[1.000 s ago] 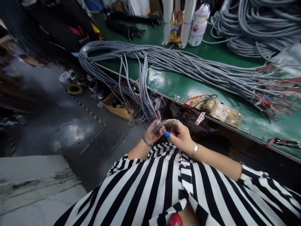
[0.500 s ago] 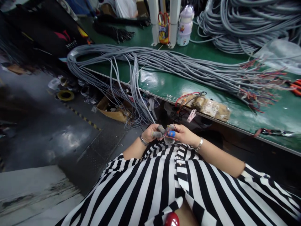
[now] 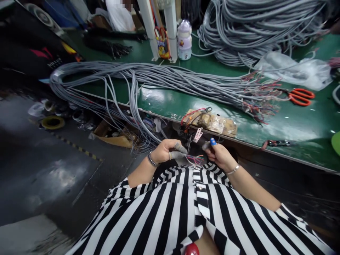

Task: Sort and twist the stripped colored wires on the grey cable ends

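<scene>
My left hand [image 3: 168,150], its thumb and finger in grey finger covers, pinches the end of a grey cable. Thin coloured wires [image 3: 196,159] fan out from that pinch toward the right. Apart from the wires, to their right, is my right hand [image 3: 219,154]. Blue tape wraps its raised thumb, which stands away from the grey-covered forefinger; the other fingers are curled and nothing shows in them. A long bundle of grey cables [image 3: 170,79] lies on the green table [image 3: 300,132], its stripped ends to the right, with several strands hanging over the front edge.
Orange-handled scissors [image 3: 301,96] lie beyond the wire ends. Near the table edge are a taped wooden block [image 3: 219,124], a pink clip [image 3: 198,135] and a dark-handled tool [image 3: 281,143]. Behind stand a bottle [image 3: 184,40] and coiled cables [image 3: 255,28]. A cardboard box [image 3: 114,136] sits below.
My hands have come apart; the right one has moved away to the right and its thumb now points up. Coloured wires show spread beside my left hand. The camera view has shifted right.
</scene>
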`<act>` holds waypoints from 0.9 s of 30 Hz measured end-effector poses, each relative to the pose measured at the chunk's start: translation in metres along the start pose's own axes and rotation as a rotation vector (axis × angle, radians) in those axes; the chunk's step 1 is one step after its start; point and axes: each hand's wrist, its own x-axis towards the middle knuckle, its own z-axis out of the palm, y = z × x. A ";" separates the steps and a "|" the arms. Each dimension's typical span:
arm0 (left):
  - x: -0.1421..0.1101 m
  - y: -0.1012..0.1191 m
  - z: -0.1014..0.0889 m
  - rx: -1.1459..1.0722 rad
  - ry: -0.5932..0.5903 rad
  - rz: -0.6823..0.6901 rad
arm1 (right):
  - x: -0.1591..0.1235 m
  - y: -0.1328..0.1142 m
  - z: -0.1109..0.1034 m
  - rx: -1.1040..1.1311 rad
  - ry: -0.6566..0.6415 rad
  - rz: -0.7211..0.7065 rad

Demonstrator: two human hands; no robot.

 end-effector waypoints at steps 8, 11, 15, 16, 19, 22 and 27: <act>0.022 -0.007 0.006 -0.055 0.245 -0.074 | 0.014 -0.028 0.028 0.103 -0.202 0.061; 0.028 -0.017 0.004 -0.105 0.269 -0.128 | 0.021 -0.022 0.035 0.042 -0.052 -0.099; 0.033 -0.025 0.002 -0.128 0.237 -0.166 | 0.032 -0.010 0.035 0.009 0.097 -0.243; 0.034 -0.027 0.002 -0.131 0.224 -0.169 | 0.035 -0.009 0.035 0.023 0.087 -0.226; 0.035 -0.033 0.003 -0.144 0.183 -0.188 | 0.042 -0.009 0.035 0.094 0.016 -0.162; 0.035 -0.039 0.005 -0.138 0.148 -0.208 | 0.044 -0.011 0.038 0.179 -0.038 -0.151; 0.035 -0.043 0.008 -0.122 0.111 -0.241 | 0.044 -0.013 0.039 0.238 -0.073 -0.145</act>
